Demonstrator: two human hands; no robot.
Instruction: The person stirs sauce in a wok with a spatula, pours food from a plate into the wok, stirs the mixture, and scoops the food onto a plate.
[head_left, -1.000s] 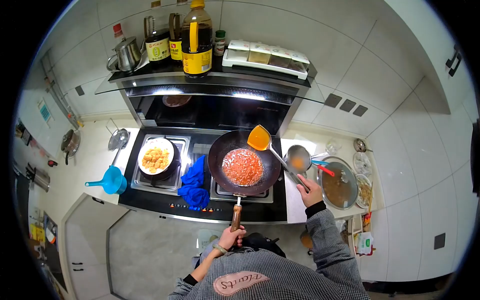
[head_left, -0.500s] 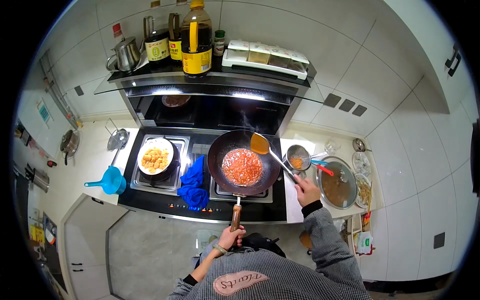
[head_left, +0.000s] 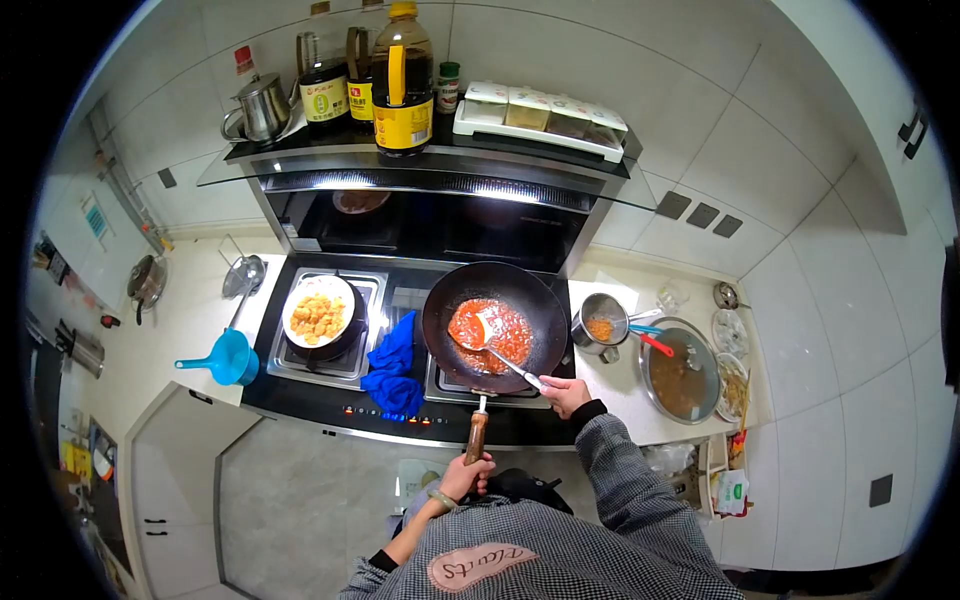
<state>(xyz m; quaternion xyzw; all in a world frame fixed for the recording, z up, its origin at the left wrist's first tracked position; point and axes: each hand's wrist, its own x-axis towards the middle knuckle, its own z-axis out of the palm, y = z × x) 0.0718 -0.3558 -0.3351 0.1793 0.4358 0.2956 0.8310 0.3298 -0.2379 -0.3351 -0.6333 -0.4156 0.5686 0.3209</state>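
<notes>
A dark wok (head_left: pixel 545 320) sits on the right burner, with bubbling red sauce (head_left: pixel 512 335) in its bottom. My left hand (head_left: pixel 468 477) is wrapped round the wok's wooden handle (head_left: pixel 477 435). My right hand (head_left: pixel 567 396) grips the metal handle of a spatula (head_left: pixel 520 372). The spatula's orange blade is down in the sauce, partly covered by it. On the left burner a white plate (head_left: pixel 348 297) of golden fried pieces (head_left: pixel 318 318) rests on top of a dark pan. A blue cloth (head_left: pixel 392 370) lies crumpled between the two burners.
Right of the wok stand a metal strainer cup (head_left: pixel 600 322) and a large steel bowl (head_left: pixel 682 385) of brownish liquid. A blue plastic ladle (head_left: pixel 230 358) lies at the left counter edge. Sauce bottles (head_left: pixel 403 90) and a seasoning box (head_left: pixel 540 115) line the shelf above the hob.
My right hand has moved left and down, bringing the spatula from above the wok's right rim into the sauce. My left hand keeps its hold on the wok handle.
</notes>
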